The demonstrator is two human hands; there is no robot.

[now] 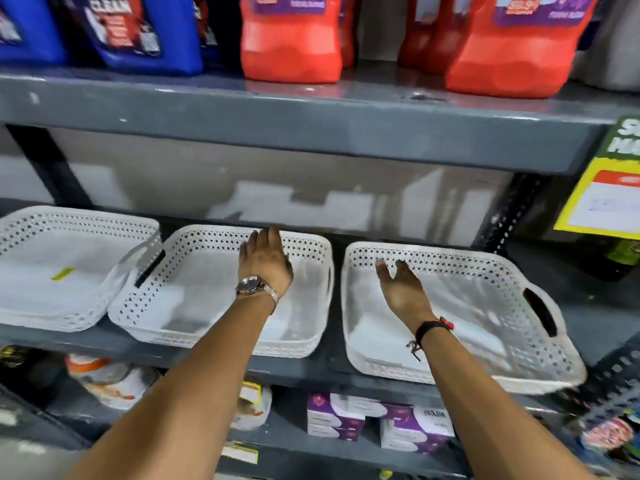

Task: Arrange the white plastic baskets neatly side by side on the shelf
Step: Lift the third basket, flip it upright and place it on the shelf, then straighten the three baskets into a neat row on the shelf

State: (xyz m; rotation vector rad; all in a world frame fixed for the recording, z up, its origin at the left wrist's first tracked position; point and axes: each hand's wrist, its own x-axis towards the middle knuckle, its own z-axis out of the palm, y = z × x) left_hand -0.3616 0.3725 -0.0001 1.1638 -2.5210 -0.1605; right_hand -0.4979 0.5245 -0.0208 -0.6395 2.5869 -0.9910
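Three white plastic baskets stood in a row on the grey metal shelf (311, 370). Each was shallow and rectangular, with perforated lattice walls, a rolled rim and cut-out handles at the ends. The left basket (52, 268) and the middle basket (194, 306) overlapped at their adjoining ends, the left one's handle end lying over the middle one's rim. The right basket (485, 327) sat apart from the middle one, turned slightly askew, its front corner overhanging the shelf edge. A small yellow sticker (63, 273) lay on the floor of the left basket.

The left hand (268, 261), a wristwatch (251, 285) at its wrist, reached over the middle basket with fingers extended and gripping nothing. The right hand (401, 289), with a dark band (431, 328) at the wrist, hovered over the right basket, fingers spread and empty.

On the shelf above stood blue jugs (138, 32) and red jugs (291, 39); their labels were too blurred to read. A yellow and green price tag (609, 188) hung at right, its writing illegible. Purple and white boxes (377, 424) occupied the shelf below.
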